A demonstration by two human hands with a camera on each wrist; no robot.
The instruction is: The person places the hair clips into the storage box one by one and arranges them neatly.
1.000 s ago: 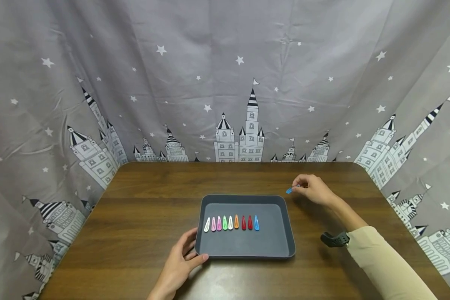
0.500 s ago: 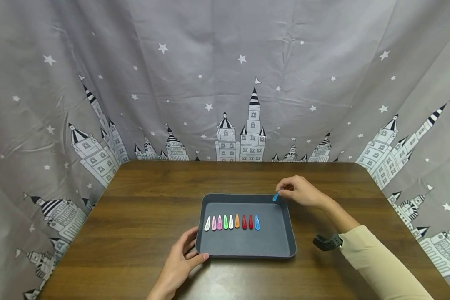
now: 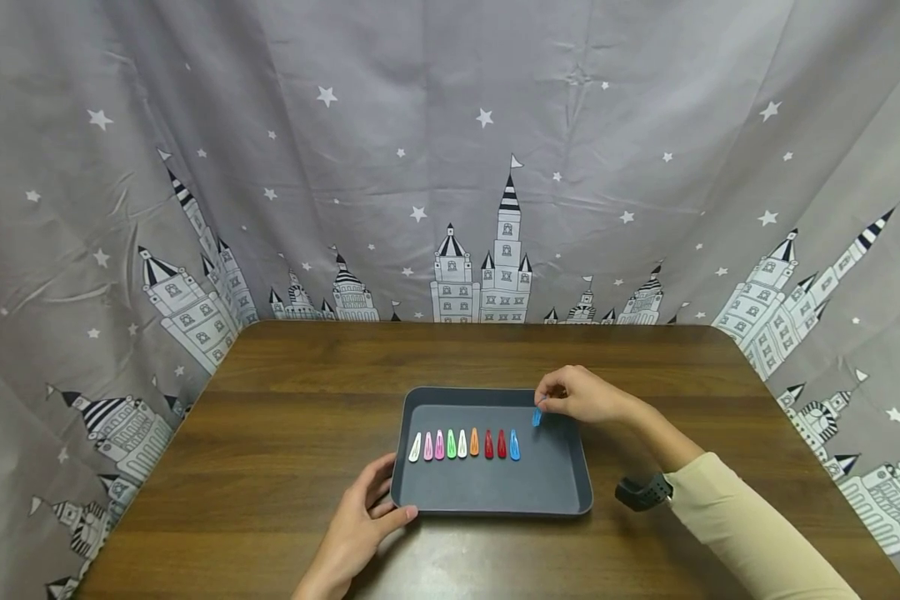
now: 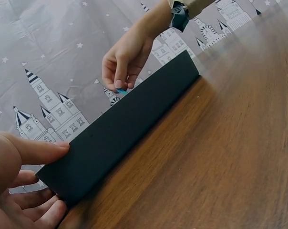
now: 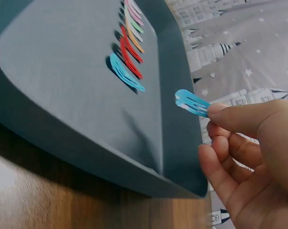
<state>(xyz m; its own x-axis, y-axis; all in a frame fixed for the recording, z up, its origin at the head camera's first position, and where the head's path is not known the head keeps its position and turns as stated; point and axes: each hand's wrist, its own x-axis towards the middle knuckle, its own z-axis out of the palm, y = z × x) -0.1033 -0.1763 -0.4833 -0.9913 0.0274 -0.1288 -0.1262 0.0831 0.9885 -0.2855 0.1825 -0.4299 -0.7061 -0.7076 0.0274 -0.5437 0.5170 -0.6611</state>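
My right hand [image 3: 581, 396] pinches a blue snap hair clip [image 5: 191, 102] by one end, between thumb and fingertips. The clip hangs over the far right part of a grey tray [image 3: 495, 492], its wide end pointing down. In the tray lies a row of hair clips: white, pink, green, orange, two red [image 3: 488, 444], and a blue one [image 3: 514, 445] at the right end. My left hand [image 3: 363, 517] grips the tray's near left corner, the thumb on the near wall [image 4: 120, 124] and the other fingers round the left side.
The tray rests on a brown wooden table [image 3: 292, 417]. Behind the table hangs a grey curtain [image 3: 360, 167] printed with castles and stars. A dark band [image 3: 642, 492] is on the right forearm by the light sleeve [image 3: 742, 525].
My right hand has carried the blue hair clip left and slightly nearer, from the table beyond the tray's right corner to over the tray. The left hand stays at the corner.
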